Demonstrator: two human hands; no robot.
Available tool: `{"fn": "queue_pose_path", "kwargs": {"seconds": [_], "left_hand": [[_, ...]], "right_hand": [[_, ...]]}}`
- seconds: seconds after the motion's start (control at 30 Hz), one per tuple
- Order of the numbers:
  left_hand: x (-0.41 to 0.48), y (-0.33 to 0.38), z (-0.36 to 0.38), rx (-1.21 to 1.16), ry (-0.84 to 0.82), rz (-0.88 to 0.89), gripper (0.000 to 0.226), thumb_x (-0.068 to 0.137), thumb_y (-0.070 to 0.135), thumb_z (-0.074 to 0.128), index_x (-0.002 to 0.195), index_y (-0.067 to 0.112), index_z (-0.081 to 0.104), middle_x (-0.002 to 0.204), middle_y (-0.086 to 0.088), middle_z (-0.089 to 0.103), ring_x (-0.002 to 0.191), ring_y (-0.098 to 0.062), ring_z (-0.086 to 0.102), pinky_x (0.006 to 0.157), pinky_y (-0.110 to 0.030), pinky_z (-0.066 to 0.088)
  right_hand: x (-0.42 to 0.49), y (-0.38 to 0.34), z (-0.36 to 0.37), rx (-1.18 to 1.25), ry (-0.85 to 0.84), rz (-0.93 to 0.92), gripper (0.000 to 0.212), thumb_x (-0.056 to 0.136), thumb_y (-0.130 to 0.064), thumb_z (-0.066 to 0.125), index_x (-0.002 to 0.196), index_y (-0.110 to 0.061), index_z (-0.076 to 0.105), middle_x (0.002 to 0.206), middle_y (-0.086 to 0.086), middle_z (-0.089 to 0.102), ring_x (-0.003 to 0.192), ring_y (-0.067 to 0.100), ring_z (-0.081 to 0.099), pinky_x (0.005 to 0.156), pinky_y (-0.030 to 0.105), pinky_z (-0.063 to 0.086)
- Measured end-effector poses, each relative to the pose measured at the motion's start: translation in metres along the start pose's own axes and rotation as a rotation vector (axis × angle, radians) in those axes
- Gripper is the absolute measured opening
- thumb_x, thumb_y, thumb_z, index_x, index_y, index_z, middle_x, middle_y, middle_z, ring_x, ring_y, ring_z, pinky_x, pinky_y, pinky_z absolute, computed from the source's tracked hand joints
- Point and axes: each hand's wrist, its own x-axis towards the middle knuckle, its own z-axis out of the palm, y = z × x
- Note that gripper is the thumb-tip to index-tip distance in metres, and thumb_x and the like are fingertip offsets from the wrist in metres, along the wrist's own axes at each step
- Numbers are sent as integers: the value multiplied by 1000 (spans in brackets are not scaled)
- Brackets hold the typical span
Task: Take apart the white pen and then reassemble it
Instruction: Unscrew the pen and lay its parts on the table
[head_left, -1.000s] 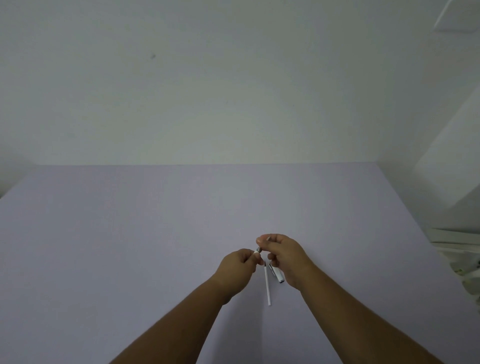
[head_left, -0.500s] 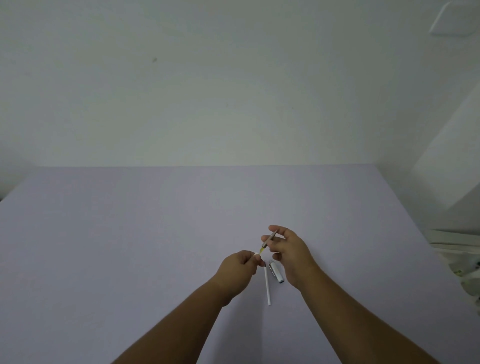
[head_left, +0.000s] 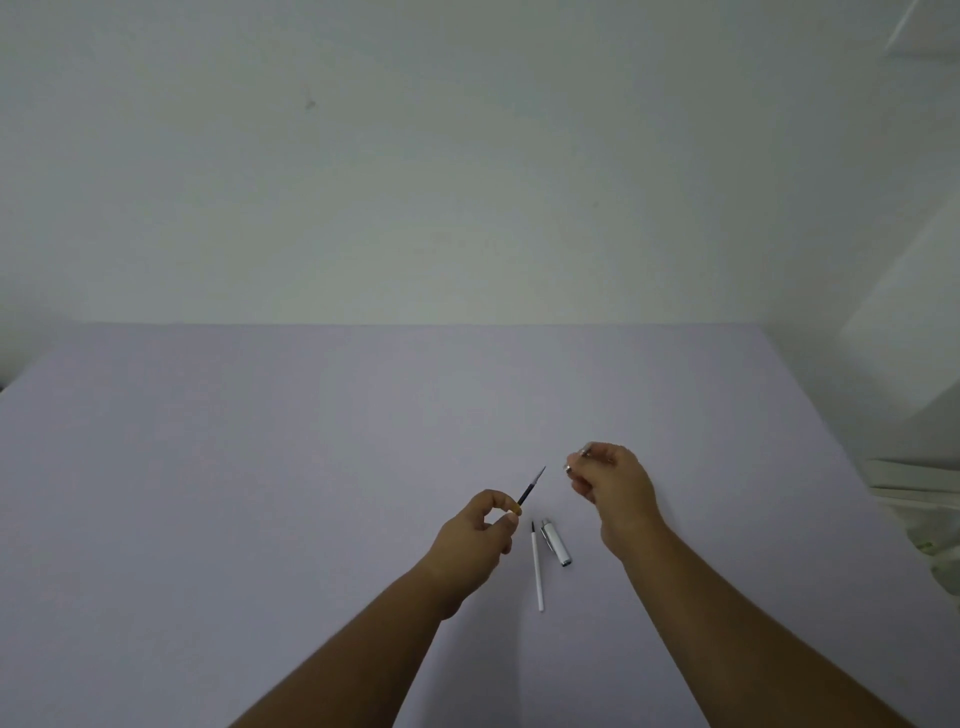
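The white pen is in pieces. My left hand pinches a thin dark refill with a yellow band, its tip pointing up and to the right. My right hand is closed around a small silvery pen part, mostly hidden by my fingers. Between my hands, on the lilac table, lie a long thin white tube and a short white cap with a silver clip, side by side and not touching either hand.
A pale wall rises behind the table's far edge. To the right, past the table edge, stand white furniture and some pale clutter lower down.
My hands have moved apart. The refill has come out of the silvery part: it stays in my left hand, while my right hand carried the silvery part up and to the right.
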Motion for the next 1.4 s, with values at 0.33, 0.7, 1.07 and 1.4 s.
{"fn": "queue_pose_path", "kwargs": {"seconds": [0.33, 0.7, 1.07, 1.4], "left_hand": [[12, -23, 6, 8, -4, -60, 14, 98, 30, 45, 97, 30, 59, 75, 1, 54, 59, -12, 42, 52, -19, 38], [18, -30, 10, 30, 7, -83, 14, 98, 30, 44, 102, 29, 58, 76, 0, 54, 62, -10, 44, 61, -23, 39], [17, -28, 12, 30, -5, -72, 16, 98, 30, 44, 104, 28, 59, 77, 0, 55, 63, -11, 44, 58, -21, 39], [18, -28, 14, 21, -13, -74, 15, 97, 31, 45, 98, 31, 59, 77, 0, 55, 63, -12, 44, 58, -22, 39]], "right_hand": [[15, 65, -22, -1028, -142, -113, 23, 83, -7, 55, 102, -11, 68, 107, 13, 69, 102, 29, 62, 88, 34, 50], [15, 72, -24, -1037, -139, -132, 20, 81, -6, 57, 97, -3, 70, 100, 16, 68, 95, 30, 62, 87, 40, 50], [16, 72, -32, -955, -130, -137, 25, 85, -11, 59, 107, -8, 69, 108, 12, 68, 101, 24, 63, 91, 31, 48], [20, 73, -37, -942, -124, -118, 28, 88, -9, 53, 113, -9, 67, 114, 12, 68, 107, 25, 62, 95, 29, 45]]}}
